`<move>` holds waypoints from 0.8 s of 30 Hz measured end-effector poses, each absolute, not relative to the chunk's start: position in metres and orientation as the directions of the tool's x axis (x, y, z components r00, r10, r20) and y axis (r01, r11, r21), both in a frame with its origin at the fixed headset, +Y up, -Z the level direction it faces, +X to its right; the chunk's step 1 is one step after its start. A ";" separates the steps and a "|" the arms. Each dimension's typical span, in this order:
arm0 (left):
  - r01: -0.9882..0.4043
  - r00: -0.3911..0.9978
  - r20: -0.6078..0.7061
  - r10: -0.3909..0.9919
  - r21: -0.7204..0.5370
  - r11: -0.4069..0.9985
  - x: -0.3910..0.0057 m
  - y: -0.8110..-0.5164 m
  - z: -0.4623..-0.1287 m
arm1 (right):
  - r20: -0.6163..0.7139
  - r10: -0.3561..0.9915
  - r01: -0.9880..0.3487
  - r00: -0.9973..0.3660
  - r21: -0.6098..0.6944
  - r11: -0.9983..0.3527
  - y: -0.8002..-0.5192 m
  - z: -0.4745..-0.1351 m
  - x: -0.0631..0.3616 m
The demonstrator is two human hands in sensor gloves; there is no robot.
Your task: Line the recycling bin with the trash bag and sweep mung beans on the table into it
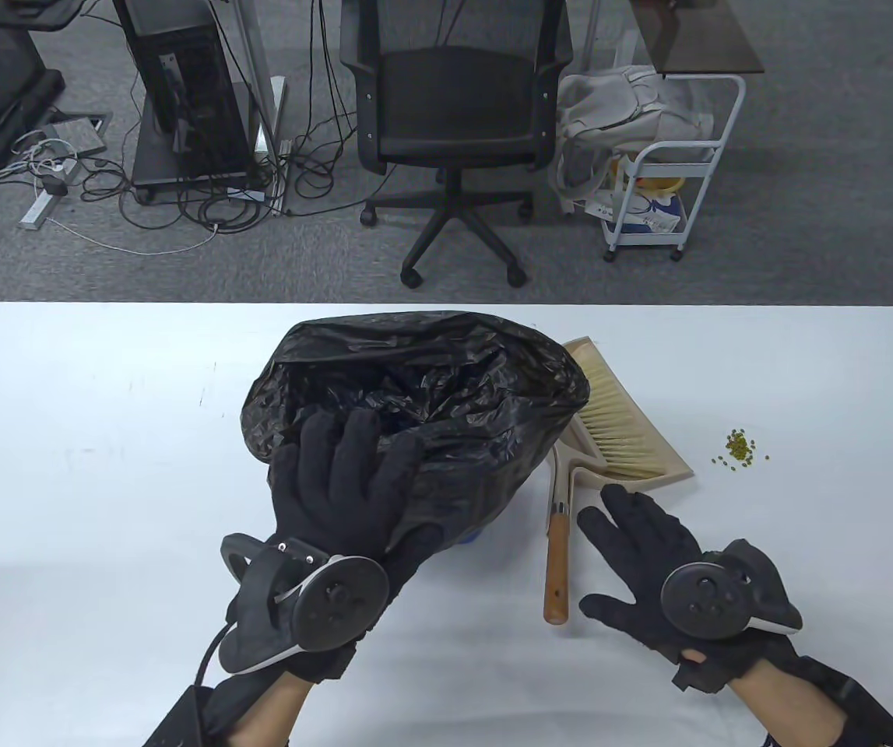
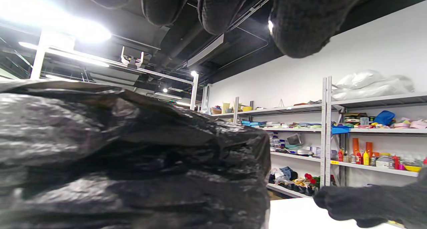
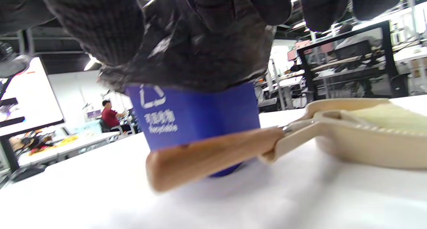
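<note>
A black trash bag (image 1: pixel 423 397) is draped over the blue recycling bin (image 3: pixel 196 119), and only a sliver of blue (image 1: pixel 471 535) shows below its hem. My left hand (image 1: pixel 353 455) lies on the bag's near rim with its fingers (image 2: pixel 300 22) fairly straight and its thumb along the side. My right hand (image 1: pixel 609 545) is spread flat just right of the brush's wooden handle (image 1: pixel 557 568) and holds nothing. The brush rests in a beige dustpan (image 1: pixel 633 447). A small heap of mung beans (image 1: pixel 740 450) lies to the dustpan's right.
An office chair (image 1: pixel 454 117) and a white cart (image 1: pixel 664 179) stand beyond the table's far edge (image 1: pixel 103 305). Bare white tabletop (image 1: pixel 88 467) stretches left of the bin. In the right wrist view a person in red (image 3: pixel 110 115) sits far off.
</note>
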State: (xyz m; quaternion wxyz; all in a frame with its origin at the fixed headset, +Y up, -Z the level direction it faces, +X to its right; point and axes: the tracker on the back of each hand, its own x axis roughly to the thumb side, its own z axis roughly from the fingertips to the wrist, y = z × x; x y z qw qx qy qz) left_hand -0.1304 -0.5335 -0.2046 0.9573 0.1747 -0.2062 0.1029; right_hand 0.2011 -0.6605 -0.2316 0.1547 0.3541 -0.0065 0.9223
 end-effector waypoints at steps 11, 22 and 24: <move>-0.296 0.901 0.405 0.156 0.311 0.903 -0.149 -0.542 -0.212 | 0.755 0.104 -0.054 -0.648 0.091 -0.994 -0.687 -0.203 0.150; -0.324 0.895 0.411 0.176 0.326 0.888 -0.158 -0.544 -0.208 | 0.735 -0.130 0.172 -0.665 -0.019 -0.985 -0.711 -0.196 0.124; -0.336 0.891 0.416 0.183 0.332 0.882 -0.160 -0.543 -0.207 | 0.725 -0.178 0.206 -0.666 -0.051 -0.977 -0.715 -0.195 0.121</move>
